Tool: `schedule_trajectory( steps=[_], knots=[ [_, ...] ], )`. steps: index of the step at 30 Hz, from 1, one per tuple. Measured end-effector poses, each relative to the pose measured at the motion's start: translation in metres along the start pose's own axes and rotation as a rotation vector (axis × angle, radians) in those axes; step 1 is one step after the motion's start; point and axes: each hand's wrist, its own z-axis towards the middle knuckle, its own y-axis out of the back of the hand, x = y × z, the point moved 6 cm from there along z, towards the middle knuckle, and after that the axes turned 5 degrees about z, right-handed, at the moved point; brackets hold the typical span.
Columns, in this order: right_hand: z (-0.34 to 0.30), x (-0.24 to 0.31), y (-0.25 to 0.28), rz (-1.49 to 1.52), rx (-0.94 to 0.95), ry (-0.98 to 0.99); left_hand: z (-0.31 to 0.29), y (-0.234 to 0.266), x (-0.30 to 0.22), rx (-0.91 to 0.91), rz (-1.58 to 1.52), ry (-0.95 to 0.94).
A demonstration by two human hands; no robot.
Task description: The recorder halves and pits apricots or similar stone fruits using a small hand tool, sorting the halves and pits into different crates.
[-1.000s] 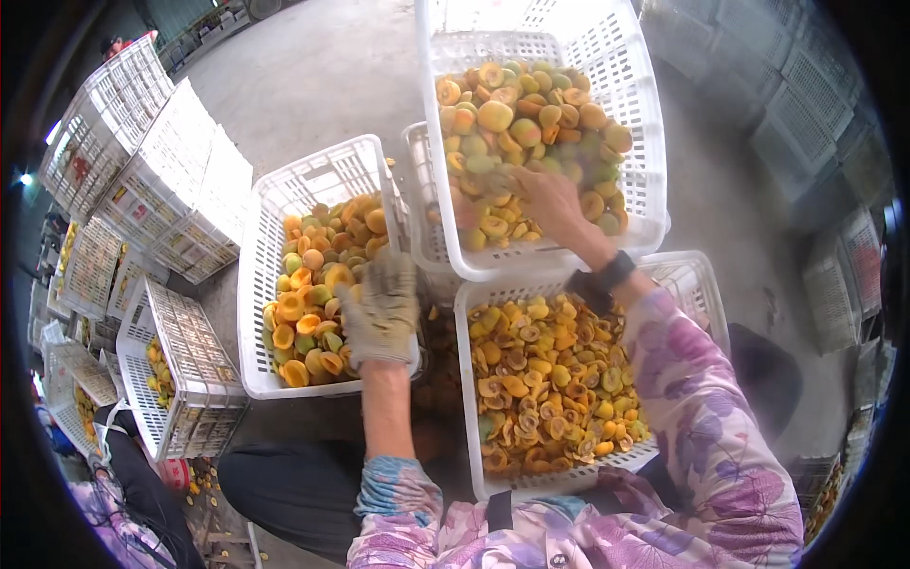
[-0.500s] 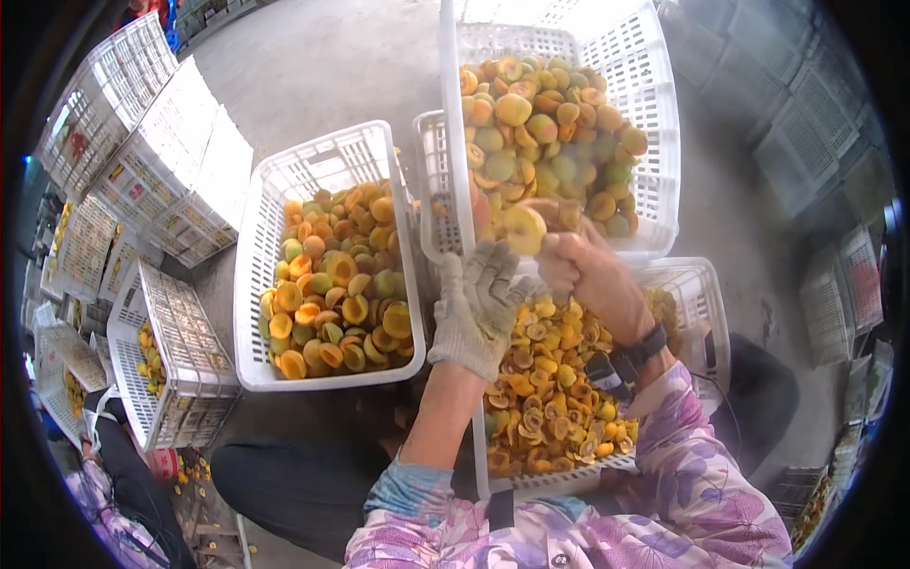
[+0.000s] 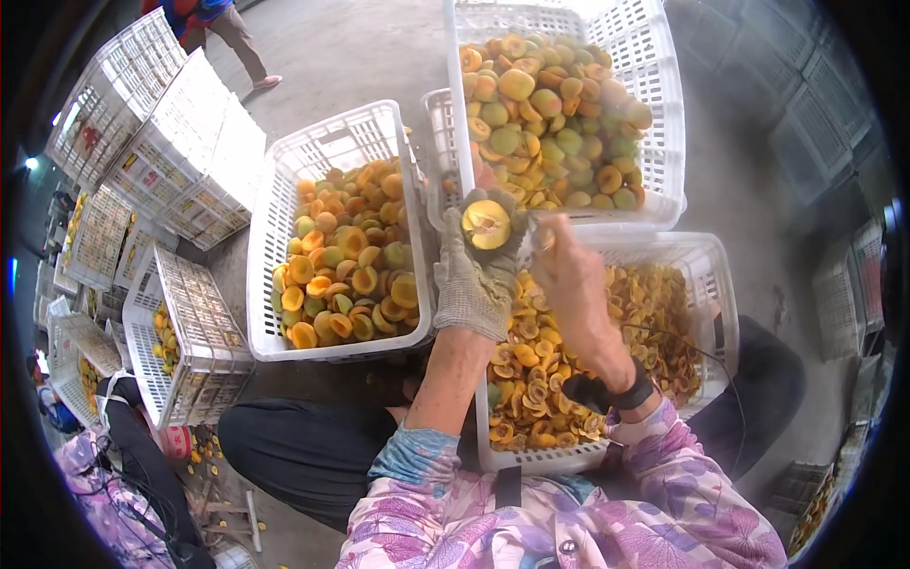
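Note:
My left hand (image 3: 476, 270), in a dirty knitted glove, holds a yellow peach half (image 3: 486, 225) with its cut face up and the stone's hollow showing. Just to the right, my bare right hand (image 3: 572, 284) is closed in a fist, blurred by motion; what sits in its fingers I cannot make out. Both hands are over a white crate (image 3: 709, 284) of yellow cut peach scraps (image 3: 550, 408). Beyond them, a raised, tilted white crate (image 3: 666, 114) holds greenish-orange peaches (image 3: 569, 142). Left of my glove is another white crate (image 3: 256, 284) with hollowed orange halves (image 3: 351, 256).
Stacked white crates (image 3: 180, 152) stand at the left, and an open crate (image 3: 161, 332) with fruit lies below them. A person (image 3: 232, 38) walks at the far left. More crates (image 3: 834, 123) line the right side. Another seated person (image 3: 109, 484) is at lower left.
The peach half now rests in my left glove; earlier, it was by my right hand's fingers and the glove was open. My right hand has drawn slightly nearer. A walking person has come into view.

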Motion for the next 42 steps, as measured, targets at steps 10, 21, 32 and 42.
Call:
schedule_trajectory(
  steps=[10,21,32,42],
  knots=[
    [-0.01,-0.007,-0.029,-0.218,0.137,-0.094,-0.02,-0.004,0.001,-0.076,0.237,-0.05],
    [-0.019,-0.004,-0.046,-0.105,0.344,0.036,-0.009,0.028,0.003,-0.197,0.199,-0.005],
    [-0.027,-0.002,-0.04,-0.077,0.498,0.129,-0.012,0.031,-0.006,-0.241,0.529,-0.222],
    [-0.036,-0.004,-0.025,-0.045,0.42,0.233,-0.009,0.026,0.002,-0.167,0.688,-0.224]
  ],
)
